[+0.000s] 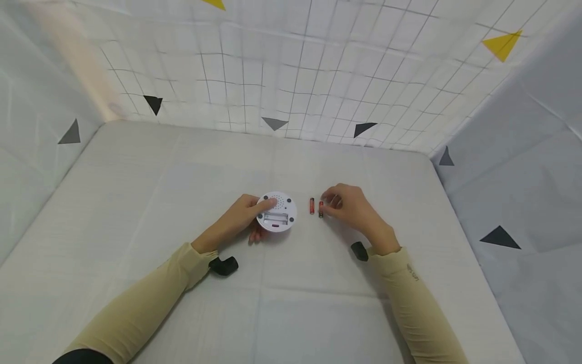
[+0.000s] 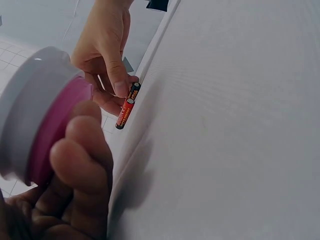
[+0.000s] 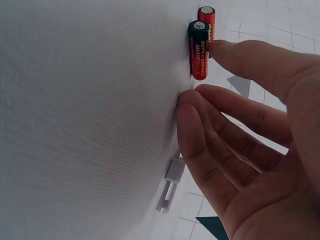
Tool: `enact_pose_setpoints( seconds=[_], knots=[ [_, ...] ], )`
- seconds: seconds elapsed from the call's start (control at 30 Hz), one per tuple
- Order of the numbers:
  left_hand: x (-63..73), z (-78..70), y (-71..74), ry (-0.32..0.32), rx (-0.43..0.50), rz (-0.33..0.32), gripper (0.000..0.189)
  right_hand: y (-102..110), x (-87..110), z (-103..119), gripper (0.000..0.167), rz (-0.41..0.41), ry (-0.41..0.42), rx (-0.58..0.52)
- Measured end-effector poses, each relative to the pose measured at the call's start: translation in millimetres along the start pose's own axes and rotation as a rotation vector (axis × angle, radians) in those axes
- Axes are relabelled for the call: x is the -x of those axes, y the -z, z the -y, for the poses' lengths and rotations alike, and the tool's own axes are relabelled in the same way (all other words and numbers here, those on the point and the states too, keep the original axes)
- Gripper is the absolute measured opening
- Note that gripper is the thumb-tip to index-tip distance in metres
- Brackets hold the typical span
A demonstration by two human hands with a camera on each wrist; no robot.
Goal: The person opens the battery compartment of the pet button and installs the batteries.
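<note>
My left hand (image 1: 247,212) grips a round white device (image 1: 289,207), thumb across its speaker holes and fingers beneath. Its battery compartment (image 1: 276,218) faces up, uncovered, with no batteries in it. In the left wrist view a pink part (image 2: 57,125) shows on its other side. Two red-and-black AAA batteries lie side by side on the table: one farther left (image 1: 311,206), one at my right hand (image 1: 321,209). My right hand (image 1: 347,205) is at that nearer battery (image 3: 200,55), thumb touching or nearly touching its side, the other fingers loosely bent past its end.
A white sheet covers the table (image 1: 291,313). Behind it stands a gridded white wall (image 1: 282,71) with coloured triangles. In the right wrist view a small pale grey piece (image 3: 175,170) lies beyond the right fingers. A grey side wall (image 1: 523,177) rises at the right.
</note>
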State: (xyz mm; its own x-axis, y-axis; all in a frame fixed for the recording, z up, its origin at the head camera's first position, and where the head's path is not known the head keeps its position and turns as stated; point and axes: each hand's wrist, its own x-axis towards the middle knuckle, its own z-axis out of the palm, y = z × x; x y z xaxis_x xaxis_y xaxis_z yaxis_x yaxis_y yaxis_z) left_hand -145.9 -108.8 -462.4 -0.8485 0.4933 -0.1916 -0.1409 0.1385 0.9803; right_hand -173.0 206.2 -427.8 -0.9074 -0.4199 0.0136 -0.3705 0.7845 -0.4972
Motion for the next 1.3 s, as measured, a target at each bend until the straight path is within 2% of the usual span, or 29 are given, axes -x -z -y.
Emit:
enact_pose_setpoints(
  seconds=[0.33,0.87,1.07,1.3],
  knots=[
    [1.1,2.0,-0.5,0.013,-0.018,-0.011,0.051,-5.2,-0.1,6.8,0.017,-0.018,0.051,-0.028],
    [4.3,0.8,-2.3,-0.002,-0.016,-0.01,0.05,-6.9,1.6,9.8,0.016,-0.004,-0.025,-0.003],
    [3.5,-0.5,-3.0,-0.005,-0.024,-0.013,0.049,1.3,5.1,11.2,0.015,-0.08,-0.014,0.025],
    [1.4,0.5,-2.5,-0.001,-0.031,-0.026,0.048,11.1,8.7,20.9,0.011,-0.228,0.099,-0.007]
  ],
)
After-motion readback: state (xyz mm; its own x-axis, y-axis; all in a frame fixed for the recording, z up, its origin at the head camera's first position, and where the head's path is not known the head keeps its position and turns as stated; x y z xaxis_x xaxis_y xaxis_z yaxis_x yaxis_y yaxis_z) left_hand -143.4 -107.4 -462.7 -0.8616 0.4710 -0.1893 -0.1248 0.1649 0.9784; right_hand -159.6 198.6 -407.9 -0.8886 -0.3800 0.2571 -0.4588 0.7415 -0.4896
